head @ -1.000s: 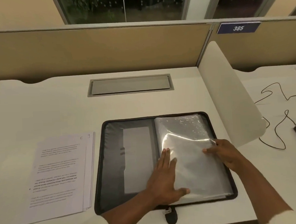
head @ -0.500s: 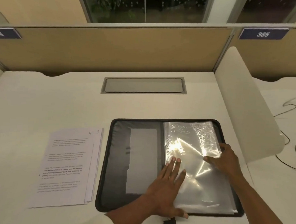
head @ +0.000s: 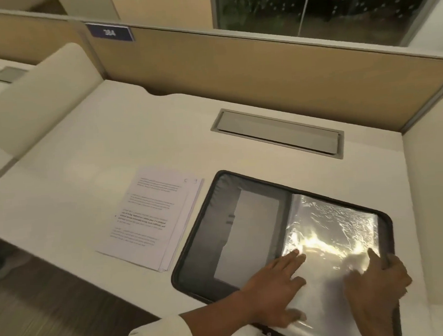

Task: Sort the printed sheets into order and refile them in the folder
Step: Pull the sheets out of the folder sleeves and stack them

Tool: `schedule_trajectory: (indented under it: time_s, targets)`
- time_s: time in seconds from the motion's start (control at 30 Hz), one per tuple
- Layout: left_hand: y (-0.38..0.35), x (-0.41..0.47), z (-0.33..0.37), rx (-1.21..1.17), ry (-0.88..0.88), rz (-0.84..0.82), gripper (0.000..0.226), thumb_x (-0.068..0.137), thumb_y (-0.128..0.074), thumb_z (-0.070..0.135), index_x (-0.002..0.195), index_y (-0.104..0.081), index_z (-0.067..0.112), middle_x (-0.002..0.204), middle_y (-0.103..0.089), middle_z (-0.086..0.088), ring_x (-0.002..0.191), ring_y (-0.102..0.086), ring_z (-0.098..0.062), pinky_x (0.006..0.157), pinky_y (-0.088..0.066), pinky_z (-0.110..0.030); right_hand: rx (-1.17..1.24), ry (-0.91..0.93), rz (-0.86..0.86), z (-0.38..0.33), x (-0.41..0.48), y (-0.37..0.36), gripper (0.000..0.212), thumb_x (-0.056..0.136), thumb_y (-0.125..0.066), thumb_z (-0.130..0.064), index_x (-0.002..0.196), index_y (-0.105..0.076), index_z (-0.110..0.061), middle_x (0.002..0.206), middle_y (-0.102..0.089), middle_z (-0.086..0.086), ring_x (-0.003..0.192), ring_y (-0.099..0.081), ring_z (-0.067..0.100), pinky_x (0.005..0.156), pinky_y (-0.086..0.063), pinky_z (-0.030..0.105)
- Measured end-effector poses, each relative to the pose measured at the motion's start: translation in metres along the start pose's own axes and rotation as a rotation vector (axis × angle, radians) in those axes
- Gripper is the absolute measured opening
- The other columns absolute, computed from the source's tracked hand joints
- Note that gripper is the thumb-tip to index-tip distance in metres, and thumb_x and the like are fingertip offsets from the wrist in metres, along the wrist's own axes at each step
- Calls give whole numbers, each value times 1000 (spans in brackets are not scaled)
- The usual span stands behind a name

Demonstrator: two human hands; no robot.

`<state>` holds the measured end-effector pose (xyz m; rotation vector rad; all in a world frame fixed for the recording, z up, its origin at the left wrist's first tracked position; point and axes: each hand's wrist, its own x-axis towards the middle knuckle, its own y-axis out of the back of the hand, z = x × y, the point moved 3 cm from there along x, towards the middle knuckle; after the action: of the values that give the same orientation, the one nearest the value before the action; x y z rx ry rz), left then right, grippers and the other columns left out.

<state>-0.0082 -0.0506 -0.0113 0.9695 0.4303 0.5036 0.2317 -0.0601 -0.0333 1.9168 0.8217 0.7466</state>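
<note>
Counter (head: 111,137): pale, smooth, matte.
Folder (head: 209,245): black zip-edged case, open flat at counter's near edge.
Clear sleeves (head: 341,225): glossy, crinkled, on folder's right half. Likely step: opening one sleeve. Pin slippery film flat, lift single layer only, feed paper square.
Printed sheets (head: 151,215): thin white stack, slightly fanned, just left of folder, unfiled.
Left hand (head: 275,291): flat, fingers straight, pressing sleeves.
Right hand (head: 377,280): at sleeves' right edge; pinching or resting, cannot tell.

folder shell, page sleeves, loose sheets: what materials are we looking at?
The folder looks like dark matte fabric or faux leather, zip round the rim; can't tell which. The sleeves: thin clear plastic film, glossy, crinkled, strong glare. The sheets: plain white matte paper, black print.
</note>
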Motion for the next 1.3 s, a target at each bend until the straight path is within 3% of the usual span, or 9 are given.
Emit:
schedule_trajectory:
  time_s: [0.13, 0.23, 0.37, 0.57, 0.73, 0.83, 1.03, 1.2, 1.3]
  targets:
    - [17, -17, -11, -82, 132, 223, 39, 100, -65, 40, 124, -70, 10, 142, -55, -6, 133, -44, -25, 101, -48, -46, 188, 189, 30, -47, -23, 7, 54, 78, -50, -21, 123, -72, -2, 142, -51, 28, 125, -45, 50, 102, -39, 51]
    - [37, -37, -31, -123, 239, 279, 34, 102, -59, 42, 105, -73, 11, 108, -66, -2, 104, -53, -17, 77, -47, -36, 288, 302, -14, -86, -42, 4, 46, 82, -55, -19, 122, -72, -5, 141, -53, 22, 124, -46, 45, 96, -41, 39]
    - [64, -79, -78, -170, 444, 386, 30, 100, -61, 51, 97, -72, 23, 94, -69, 8, 88, -59, -7, 78, -52, -30, 467, 346, -110, -138, -67, -12, 37, 88, -69, -2, 124, -72, -12, 135, -54, 8, 118, -57, 37, 89, -57, 45]
    - [106, -168, -174, -214, 858, 564, 26, 98, -64, 52, 84, -67, 32, 80, -67, 16, 76, -62, -1, 73, -55, -27, 733, 45, -338, -233, -117, -39, 46, 89, -75, 4, 118, -68, -31, 116, -69, -9, 100, -71, 11, 78, -59, 22]
    - [145, -247, -262, -150, 1115, 806, 22, 95, -73, 46, 90, -68, 24, 93, -68, 4, 94, -65, -21, 76, -52, -37, 731, -206, -524, -299, -154, -77, 37, 87, -85, -15, 120, -69, -23, 106, -75, -9, 93, -73, 8, 92, -62, 41]
    - [160, -271, -311, -154, 1251, 716, 42, 90, -78, 47, 110, -68, 12, 114, -67, -12, 114, -60, -35, 91, -52, -47, 698, -223, -589, -337, -163, -93, 50, 85, -87, -32, 128, -64, -23, 114, -74, -6, 97, -72, 8, 84, -62, 29]
    - [165, -271, -361, -542, 1377, 517, 91, 82, -80, 62, 140, -51, -1, 141, -57, -20, 132, -55, -39, 107, -50, -49, 558, -284, -663, -389, -165, -113, 78, 90, -83, -39, 153, -48, -10, 147, -59, 7, 129, -60, 25, 100, -51, 36]
    - [161, -250, -365, -659, 1365, 425, 104, 64, -78, 76, 134, -56, 1, 137, -60, -17, 126, -58, -38, 102, -54, -55, 393, -248, -682, -396, -159, -134, 59, 84, -83, -46, 129, -62, -15, 126, -65, 3, 105, -66, 19, 90, -58, 36]
    - [160, -240, -358, -593, 1391, 355, 100, 76, -79, 70, 144, -49, 4, 146, -52, -16, 136, -50, -38, 109, -47, -53, 333, -245, -704, -389, -154, -150, 48, 75, -84, -52, 107, -63, -22, 115, -67, 3, 93, -69, 17, 81, -65, 41]
